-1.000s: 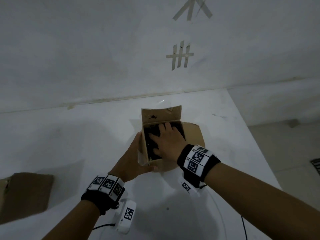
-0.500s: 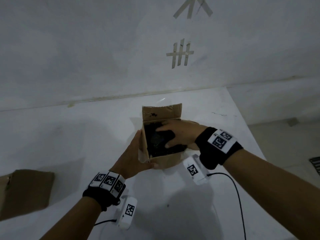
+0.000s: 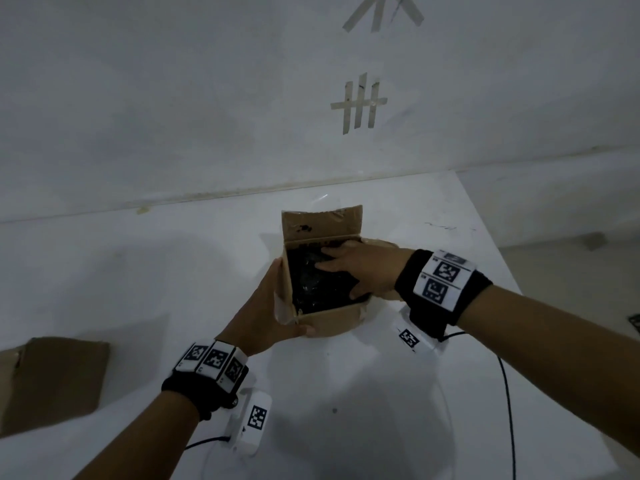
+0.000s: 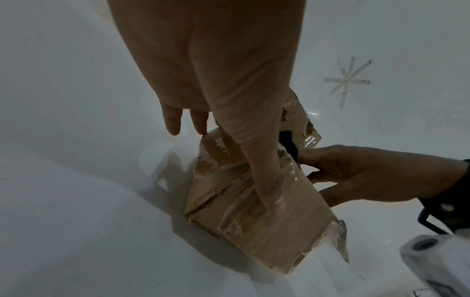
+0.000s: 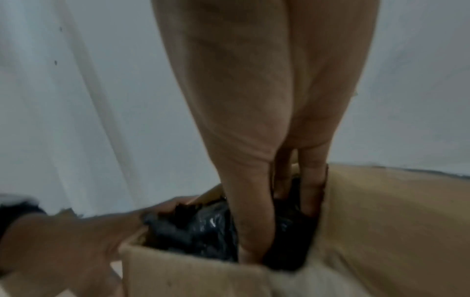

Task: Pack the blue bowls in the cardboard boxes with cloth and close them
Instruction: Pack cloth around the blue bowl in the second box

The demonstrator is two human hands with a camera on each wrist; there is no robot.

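Observation:
A small open cardboard box (image 3: pixel 329 320) stands mid-table with its back flap upright. Dark, shiny cloth (image 3: pixel 311 282) fills it, and no blue bowl shows. My left hand (image 3: pixel 266 306) clasps the box's left front corner, palm on the left wall and thumb across the front face. In the left wrist view that thumb (image 4: pixel 269 191) lies along the taped box (image 4: pixel 267 231). My right hand (image 3: pixel 360 268) reaches in from the right, fingers flat on the cloth. In the right wrist view its thumb and fingers (image 5: pixel 254 221) push down between the cloth (image 5: pixel 203 231) and the box walls.
A second cardboard box (image 3: pixel 52 379) lies at the table's left edge. The white table (image 3: pixel 381 410) ends on the right past my right wrist, at its edge (image 3: pixel 502 258). A white wall with tape marks (image 3: pixel 360 105) rises just behind. Wrist cables (image 3: pixel 505 393) trail over the near table.
My right hand has swung from over the box's near side round to its right side and now reaches in sideways across the cloth. The left hand and the box have stayed put.

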